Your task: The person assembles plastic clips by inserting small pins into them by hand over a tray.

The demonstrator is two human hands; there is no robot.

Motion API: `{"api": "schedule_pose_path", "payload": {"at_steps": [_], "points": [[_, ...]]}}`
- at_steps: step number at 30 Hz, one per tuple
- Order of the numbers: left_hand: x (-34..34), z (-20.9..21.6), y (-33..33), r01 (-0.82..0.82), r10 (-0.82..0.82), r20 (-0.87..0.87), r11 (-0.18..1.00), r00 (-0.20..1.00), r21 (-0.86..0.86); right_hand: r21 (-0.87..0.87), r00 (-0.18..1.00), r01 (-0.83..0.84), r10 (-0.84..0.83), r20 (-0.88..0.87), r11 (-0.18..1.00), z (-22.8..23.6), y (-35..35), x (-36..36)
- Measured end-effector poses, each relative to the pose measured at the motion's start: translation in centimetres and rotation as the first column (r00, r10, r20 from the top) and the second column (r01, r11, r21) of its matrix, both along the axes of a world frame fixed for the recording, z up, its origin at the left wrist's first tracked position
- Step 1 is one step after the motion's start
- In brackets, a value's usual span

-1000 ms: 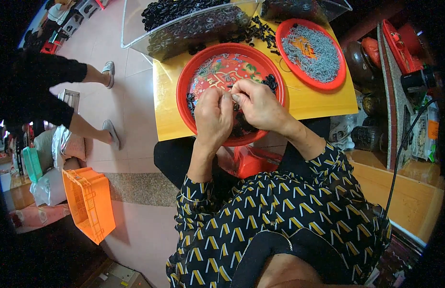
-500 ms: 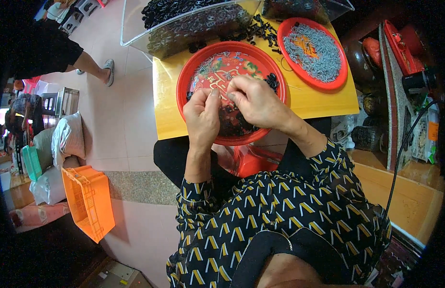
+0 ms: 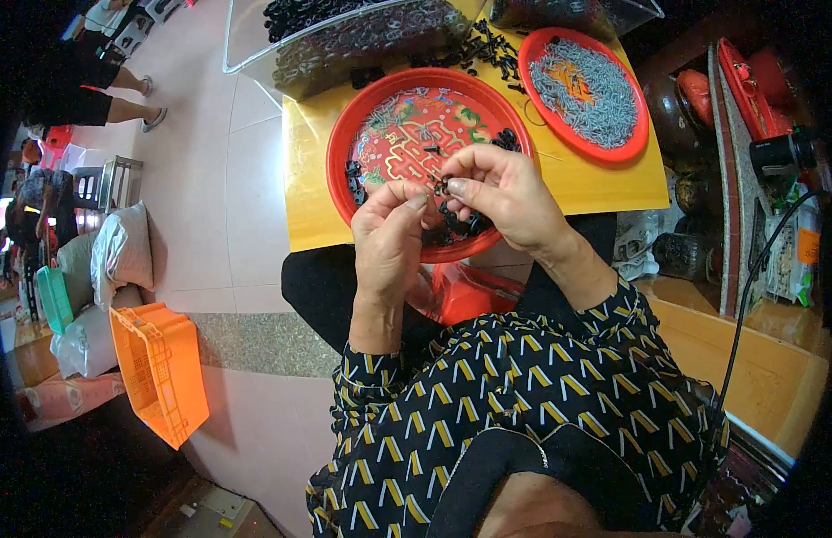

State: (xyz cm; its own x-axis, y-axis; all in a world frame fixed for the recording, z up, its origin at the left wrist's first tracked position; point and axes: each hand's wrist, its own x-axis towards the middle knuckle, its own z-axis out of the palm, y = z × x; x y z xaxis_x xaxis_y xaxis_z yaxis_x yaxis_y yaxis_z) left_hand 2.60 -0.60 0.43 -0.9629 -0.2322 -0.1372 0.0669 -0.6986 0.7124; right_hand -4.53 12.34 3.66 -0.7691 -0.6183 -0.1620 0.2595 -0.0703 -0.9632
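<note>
A small black part (image 3: 442,187) is pinched by the right hand (image 3: 510,202) over the round red tray (image 3: 337,148), the left hand (image 3: 386,238) held just beside it, fingertips together.

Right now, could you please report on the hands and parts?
Right hand pinching a small black part; left hand close by, its hold unclear. Both above the larger red tray. Nothing seen blocking them.

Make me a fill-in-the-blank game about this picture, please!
The left hand and right hand reach over a round tray coloured ____.
The plate of grey pieces lies to the ____ of that tray.
The plastic crate at lower left is coloured ____.
The tabletop is coloured ____.
Missing words: red; right; orange; yellow.
</note>
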Motion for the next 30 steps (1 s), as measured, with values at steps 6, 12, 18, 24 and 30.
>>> {"api": "schedule_pose_path", "payload": {"at_steps": [6, 12, 18, 24, 30], "points": [[0.4, 0.1, 0.8, 0.035, -0.035, -0.015, 0.999, 0.999, -0.001, 0.000, 0.994, 0.041, -0.041, -0.098, 0.999, 0.5, 0.4, 1.6], [0.7, 0.2, 1.0, 0.039, -0.039, 0.005, 0.999, 0.999, -0.007, 0.038, 0.985, 0.055, -0.049, -0.165, 0.998, 0.2, 0.4, 1.9], [0.9, 0.1, 1.1, 0.035, -0.035, 0.012, 0.999, 0.999, -0.015, 0.064, 0.987, 0.032, -0.021, -0.162, 0.997, 0.2, 0.3, 2.1], [1.0, -0.2, 1.0, 0.050, -0.049, 0.005, 0.992, 0.999, -0.119, 0.081, 0.980, 0.048, -0.031, -0.199, 0.996, 0.1, 0.4, 2.2], [1.2, 0.0, 1.0, 0.026, -0.029, -0.006, 0.955, 1.000, -0.294, 0.186, 0.962, 0.058, -0.005, -0.272, 0.981, 0.0, 0.7, 2.0]]}}
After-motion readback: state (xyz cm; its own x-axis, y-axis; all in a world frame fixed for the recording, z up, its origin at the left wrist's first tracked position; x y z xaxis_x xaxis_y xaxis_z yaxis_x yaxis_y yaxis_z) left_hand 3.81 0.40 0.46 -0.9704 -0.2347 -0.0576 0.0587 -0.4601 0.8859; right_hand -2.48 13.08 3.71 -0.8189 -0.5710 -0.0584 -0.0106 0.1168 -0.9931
